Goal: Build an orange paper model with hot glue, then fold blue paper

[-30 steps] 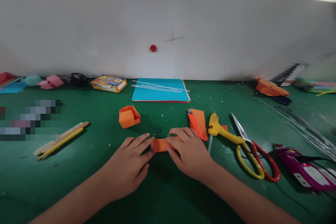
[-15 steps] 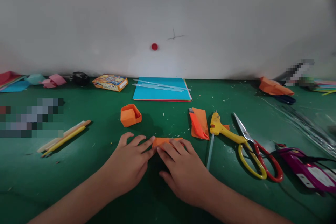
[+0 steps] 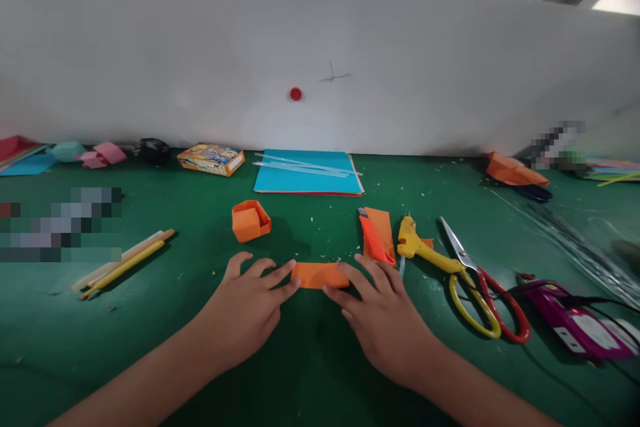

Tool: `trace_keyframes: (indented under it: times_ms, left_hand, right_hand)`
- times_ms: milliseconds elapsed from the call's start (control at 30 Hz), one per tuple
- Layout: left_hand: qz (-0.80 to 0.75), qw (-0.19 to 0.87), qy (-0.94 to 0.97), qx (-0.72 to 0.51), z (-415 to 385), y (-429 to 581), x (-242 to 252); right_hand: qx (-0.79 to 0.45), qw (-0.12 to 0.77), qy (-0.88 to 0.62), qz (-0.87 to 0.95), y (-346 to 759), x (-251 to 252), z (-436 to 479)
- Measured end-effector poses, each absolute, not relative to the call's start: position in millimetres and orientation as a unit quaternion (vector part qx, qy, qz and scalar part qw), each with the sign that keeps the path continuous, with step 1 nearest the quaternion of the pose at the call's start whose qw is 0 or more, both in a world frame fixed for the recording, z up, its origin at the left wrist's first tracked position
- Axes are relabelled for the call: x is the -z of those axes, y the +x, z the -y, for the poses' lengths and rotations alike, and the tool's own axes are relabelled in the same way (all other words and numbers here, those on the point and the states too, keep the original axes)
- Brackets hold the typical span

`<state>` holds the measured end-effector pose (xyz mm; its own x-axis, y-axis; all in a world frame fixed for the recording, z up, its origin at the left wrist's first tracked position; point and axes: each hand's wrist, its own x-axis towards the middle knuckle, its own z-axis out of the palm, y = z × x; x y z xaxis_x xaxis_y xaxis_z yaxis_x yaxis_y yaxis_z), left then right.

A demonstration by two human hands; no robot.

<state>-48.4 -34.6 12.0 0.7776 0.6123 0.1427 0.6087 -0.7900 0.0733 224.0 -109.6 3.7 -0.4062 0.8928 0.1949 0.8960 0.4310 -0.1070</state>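
Note:
A folded orange paper strip (image 3: 319,275) lies flat on the green table between my hands. My left hand (image 3: 247,310) is open, with its fingers spread and the fingertips on the strip's left end. On the right end rest fingertips of my right hand (image 3: 383,317), which is open too. Beyond my left hand stands a folded orange paper ring (image 3: 247,223) with a gap in its middle. Just past my right fingers, an orange cutter knife (image 3: 374,238) lies on another piece of orange paper (image 3: 385,230).
To the right are a yellow glue gun (image 3: 425,250), scissors (image 3: 484,280) and a purple device (image 3: 575,323) with cables. Pencils (image 3: 130,263) lie left. At the back sit a small box (image 3: 211,159) and blue paper (image 3: 300,180) bearing clear strips, before a white board (image 3: 200,47).
My right hand has slid right along the paper strip, uncovering its middle. My left hand stays at the left end. The view has shifted slightly.

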Motion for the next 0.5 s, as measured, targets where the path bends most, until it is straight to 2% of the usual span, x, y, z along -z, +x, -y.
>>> trace_keyframes:
  times_ms: [267,500]
  left_hand:
    - [-0.326,0.033,0.944,-0.048,33.3,-53.4,-18.6]
    - [-0.342,0.055,0.935,-0.076,30.4,-54.1,-16.2]
  right_hand:
    - [0.006,0.138,-0.599,0.789,253.2,-2.0,126.7]
    - [-0.004,0.138,-0.604,0.785,257.0,-2.7,126.9]
